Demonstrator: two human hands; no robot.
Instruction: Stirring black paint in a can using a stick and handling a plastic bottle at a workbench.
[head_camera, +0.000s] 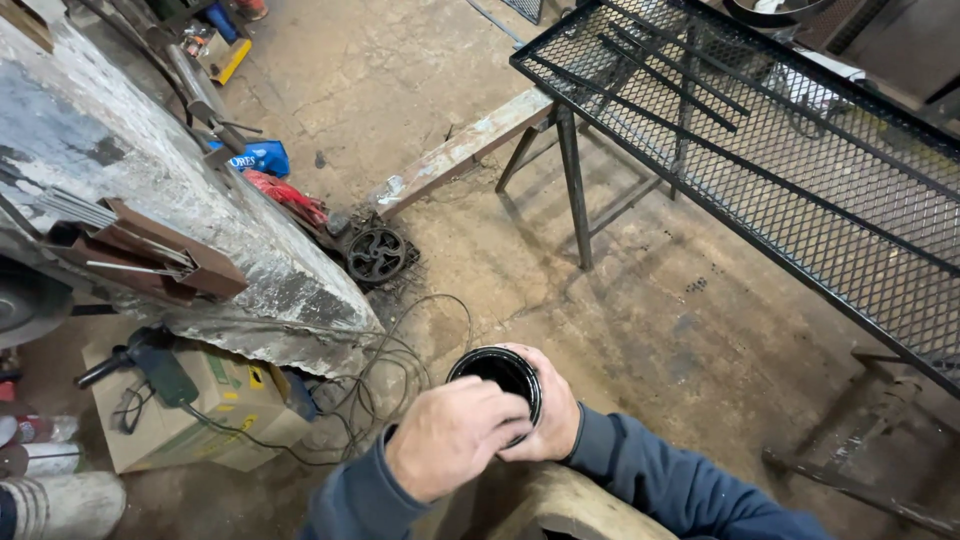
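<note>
Closest to the head camera are two dark blue sleeves and both hands, held together over a pale curved wooden thing (560, 505) at the bottom edge. The left hand (452, 432) lies across the near side of a small round black can (500, 376), with its fingers bent over the rim. The right hand (552, 412) wraps around the far side of the can and grips it. So both hands are closed on the can, and the can sits up in the air above the dirty concrete floor (640, 320), low in the middle of the view. The can is open on top and looks dark and shiny inside. It is likely stiff metal and not heavy, but it may be wet or slippery at the rim, so the round side wall is the safest place to hold, kept level so nothing can spill. To the left stands a worn grey desk (150, 170) with rusty metal bars (150, 255) lying on it. Under it is a cardboard box (215, 410) with a dark power tool (150, 365) on top and loose wires (400, 350) beside it. A small black wheel (376, 255) lies on the floor. To the right is a black metal mesh frame (780, 150) on thin legs.
</note>
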